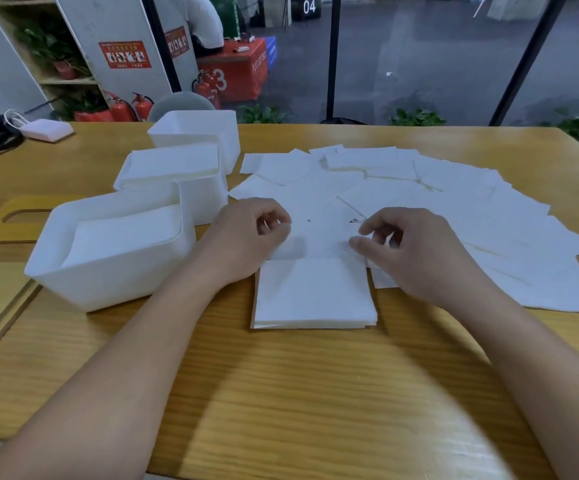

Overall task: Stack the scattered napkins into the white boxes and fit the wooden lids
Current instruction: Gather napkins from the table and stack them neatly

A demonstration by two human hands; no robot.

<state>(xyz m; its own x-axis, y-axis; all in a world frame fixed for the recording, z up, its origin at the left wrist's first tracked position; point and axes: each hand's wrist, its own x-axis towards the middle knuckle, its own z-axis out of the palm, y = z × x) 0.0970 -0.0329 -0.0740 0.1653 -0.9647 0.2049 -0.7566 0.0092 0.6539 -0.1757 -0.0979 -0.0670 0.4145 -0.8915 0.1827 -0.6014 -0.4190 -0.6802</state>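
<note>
At the worktop's (281, 393) centre, my left hand (246, 244) and right hand (416, 258) each pinch an edge of one napkin (319, 240) with curled fingers, just above the neat stack (314, 292). Scattered napkins (454, 209) fan out toward two o'clock. Three white boxes (108, 278) line up at ten o'clock, with wooden lids (1, 299) at nine.
</note>
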